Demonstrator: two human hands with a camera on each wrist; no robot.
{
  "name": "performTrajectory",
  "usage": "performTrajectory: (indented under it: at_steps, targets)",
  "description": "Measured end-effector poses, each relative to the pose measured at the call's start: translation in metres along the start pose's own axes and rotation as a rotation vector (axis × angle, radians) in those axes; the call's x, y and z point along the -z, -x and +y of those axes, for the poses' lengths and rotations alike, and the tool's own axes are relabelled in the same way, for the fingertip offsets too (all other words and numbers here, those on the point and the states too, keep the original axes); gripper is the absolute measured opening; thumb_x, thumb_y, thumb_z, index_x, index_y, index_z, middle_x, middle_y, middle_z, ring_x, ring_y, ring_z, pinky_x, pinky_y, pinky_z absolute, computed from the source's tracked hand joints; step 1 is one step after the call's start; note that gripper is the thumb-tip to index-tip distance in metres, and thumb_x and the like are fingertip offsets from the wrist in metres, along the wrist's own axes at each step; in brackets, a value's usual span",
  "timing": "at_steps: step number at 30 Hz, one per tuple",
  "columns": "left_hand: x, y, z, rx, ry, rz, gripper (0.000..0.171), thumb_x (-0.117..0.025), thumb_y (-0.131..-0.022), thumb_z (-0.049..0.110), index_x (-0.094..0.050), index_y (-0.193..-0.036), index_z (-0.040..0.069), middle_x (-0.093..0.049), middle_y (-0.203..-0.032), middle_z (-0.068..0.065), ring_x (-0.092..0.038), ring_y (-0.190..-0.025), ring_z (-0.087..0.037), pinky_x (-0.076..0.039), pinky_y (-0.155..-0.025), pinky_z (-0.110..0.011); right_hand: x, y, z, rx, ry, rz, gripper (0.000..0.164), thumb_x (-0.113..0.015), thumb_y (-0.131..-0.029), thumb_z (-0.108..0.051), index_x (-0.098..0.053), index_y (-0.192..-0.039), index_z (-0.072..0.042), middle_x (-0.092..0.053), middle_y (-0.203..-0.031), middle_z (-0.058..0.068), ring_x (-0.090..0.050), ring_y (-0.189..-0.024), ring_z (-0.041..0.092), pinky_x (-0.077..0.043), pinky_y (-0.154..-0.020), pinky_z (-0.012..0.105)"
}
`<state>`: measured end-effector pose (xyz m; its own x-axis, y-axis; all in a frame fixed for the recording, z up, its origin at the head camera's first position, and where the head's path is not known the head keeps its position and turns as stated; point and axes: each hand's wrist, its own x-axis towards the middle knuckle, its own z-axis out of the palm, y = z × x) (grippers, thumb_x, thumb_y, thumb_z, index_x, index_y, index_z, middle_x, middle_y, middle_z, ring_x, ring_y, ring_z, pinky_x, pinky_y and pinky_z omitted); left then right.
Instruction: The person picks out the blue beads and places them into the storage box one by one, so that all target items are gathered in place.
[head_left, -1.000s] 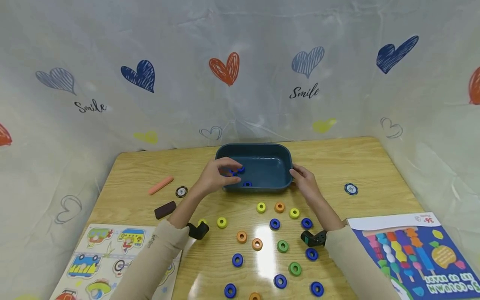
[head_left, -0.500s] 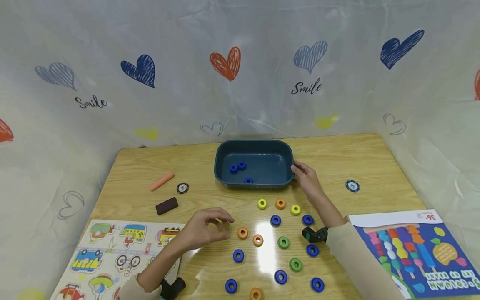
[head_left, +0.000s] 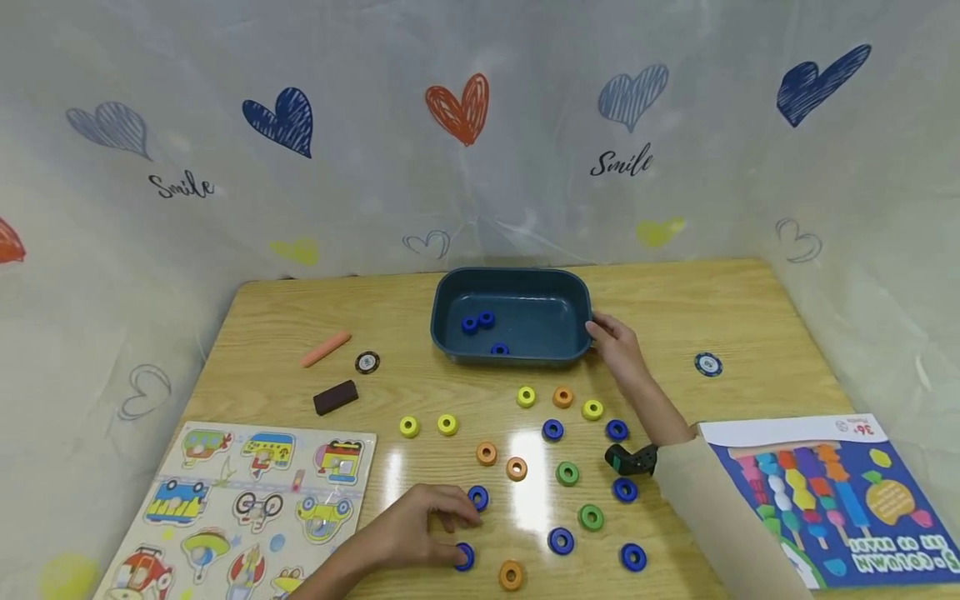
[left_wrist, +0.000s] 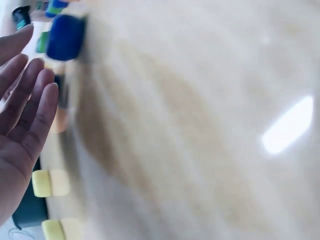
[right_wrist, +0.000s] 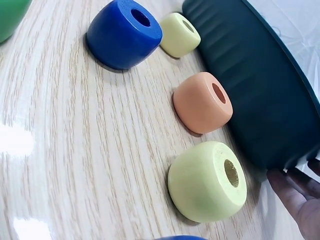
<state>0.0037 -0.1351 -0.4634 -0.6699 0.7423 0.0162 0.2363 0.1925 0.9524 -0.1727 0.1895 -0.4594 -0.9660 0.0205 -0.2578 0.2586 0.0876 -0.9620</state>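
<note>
My left hand point(head_left: 420, 529) is low over the table, thumb and fingers spread apart around two blue beads. One blue bead point(head_left: 477, 498) is by the fingertips and another blue bead point(head_left: 465, 557) by the thumb tip. In the left wrist view, the relaxed fingers point(left_wrist: 40, 112) hold nothing, and a blue bead point(left_wrist: 66, 37) stands beyond them. My right hand point(head_left: 618, 346) grips the right end of a dark teal tub point(head_left: 512, 361), thumb at its rim. Inside the tub lie blue beads point(head_left: 486, 319). The right wrist view shows my right fingers point(right_wrist: 287, 192) against the tub wall point(right_wrist: 260, 80).
Yellow point(head_left: 447, 425), orange point(head_left: 516, 468), green point(head_left: 591, 517) and blue beads point(head_left: 560, 541) lie scattered in front of the tub. A picture puzzle board point(head_left: 247, 508) is at left, a printed box point(head_left: 832, 500) at right. A dark block point(head_left: 335, 397), orange stick point(head_left: 326, 348) and chips point(head_left: 367, 362) lie farther back.
My left hand has left the tub, where blue beads now lie, and moved down toward the blue beads at the front. The right hand has stayed on the tub's right end.
</note>
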Motion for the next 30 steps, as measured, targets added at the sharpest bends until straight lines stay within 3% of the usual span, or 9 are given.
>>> performTrajectory:
  at_steps: [10, 21, 25, 30]
  targets:
    - [-0.011, 0.009, -0.006, -0.014, -0.114, -0.099, 0.033, -0.077, -0.07, -0.002, -0.069, -0.101, 0.009, -0.062, -0.102, 0.006, -0.056, -0.097, -0.005, -0.048, -0.084, -0.024, -0.001, 0.002, 0.001, 0.008, 0.005, 0.002, 0.05, -0.045, -0.099, -0.024, -0.034, -0.141, 0.0, -0.039, -0.138, 0.018, -0.039, -0.124, 0.027, -0.035, -0.102, 0.04]
    - [-0.009, 0.005, 0.0, -0.032, -0.115, -0.102, 0.028, -0.076, -0.072, -0.003, -0.07, -0.097, 0.007, -0.062, -0.098, 0.001, -0.058, -0.089, -0.005, -0.051, -0.074, -0.021, -0.002, 0.003, -0.002, 0.02, 0.001, -0.011, 0.049, -0.045, -0.099, -0.023, -0.034, -0.14, 0.0, -0.038, -0.139, 0.017, -0.041, -0.123, 0.027, -0.036, -0.1, 0.041]
    - [-0.001, -0.005, 0.007, -0.003, -0.045, -0.074, 0.028, -0.075, -0.073, -0.004, -0.069, -0.099, 0.005, -0.062, -0.099, 0.0, -0.059, -0.088, -0.007, -0.053, -0.073, -0.025, -0.001, 0.003, -0.001, 0.016, 0.008, -0.007, 0.048, -0.044, -0.099, -0.023, -0.034, -0.141, 0.0, -0.038, -0.139, 0.017, -0.04, -0.123, 0.027, -0.036, -0.101, 0.042]
    - [0.013, -0.032, 0.018, -0.038, -0.004, -0.017, 0.033, -0.075, -0.071, -0.009, -0.068, -0.101, 0.002, -0.062, -0.103, -0.005, -0.06, -0.089, -0.012, -0.054, -0.071, -0.03, -0.002, 0.003, 0.001, 0.01, 0.0, -0.003, 0.048, -0.045, -0.099, -0.023, -0.035, -0.14, -0.001, -0.039, -0.138, 0.017, -0.04, -0.123, 0.028, -0.034, -0.102, 0.042]
